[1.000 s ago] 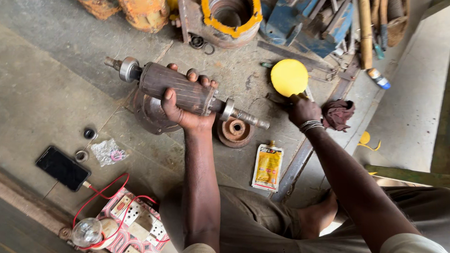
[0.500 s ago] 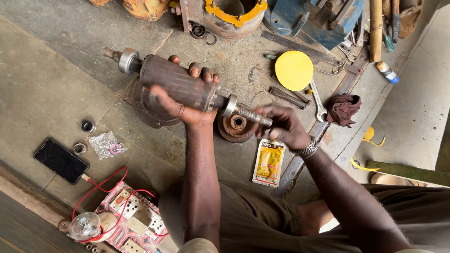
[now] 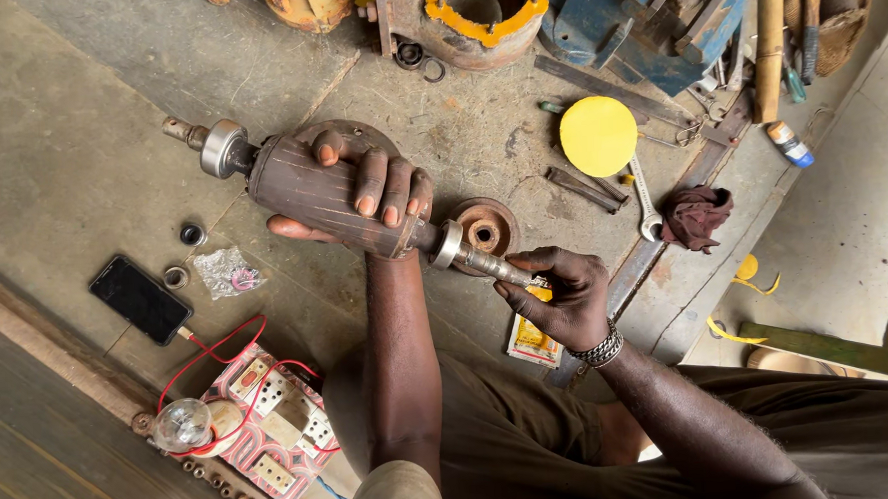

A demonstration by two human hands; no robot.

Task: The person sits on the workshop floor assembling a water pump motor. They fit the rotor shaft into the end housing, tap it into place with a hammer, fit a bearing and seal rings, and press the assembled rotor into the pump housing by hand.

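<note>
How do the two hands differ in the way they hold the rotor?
The left hand wraps the rotor around its thick ribbed body, fingers spread over the top; the right hand pinches only the thin shaft end with its fingertips. The left wrist is bare, the right wears a metal bracelet. Both are grimy and keep the rotor off the floor.

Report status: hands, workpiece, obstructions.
Left hand gripping brown ribbed motor rotor. Right hand pinching its steel shaft end. Rusty round disc beneath shaft.
</note>
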